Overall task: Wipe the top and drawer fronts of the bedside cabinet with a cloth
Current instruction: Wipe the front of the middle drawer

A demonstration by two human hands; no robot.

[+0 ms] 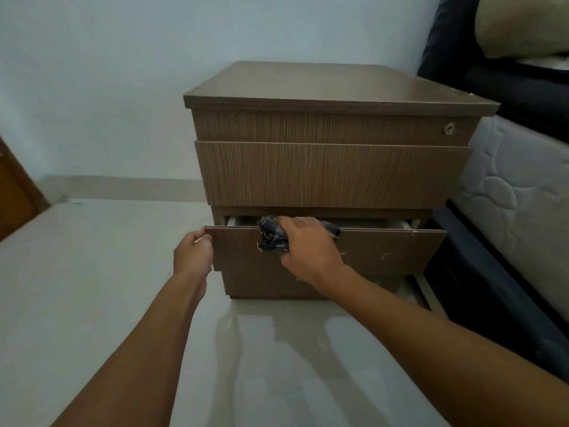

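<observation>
Bedside cabinet [332, 87] stood on the floor [92, 272] with a bed [517, 195] at its 3 o'clock. Its top two drawers were closed and its bottom drawer front [385, 251] stood part-way out. That front's long axis ran 9 to 3 o'clock. The right hand [308, 251] sat over the front's top edge, left of middle, fingers [295, 223] curled round a bunched dark cloth [272, 238] and pressing it on the edge. The cloth stuck out at roughly 10 o'clock from that hand, touching the front. The left hand [192, 252] was at the 9 o'clock end, fingers [203, 238] pinching the front's top corner, likely steadying it. The right hand was the one on the cloth. Most of the bare front lay toward 3 o'clock of the cloth, so the next stroke probably runs that way along the axis.
</observation>
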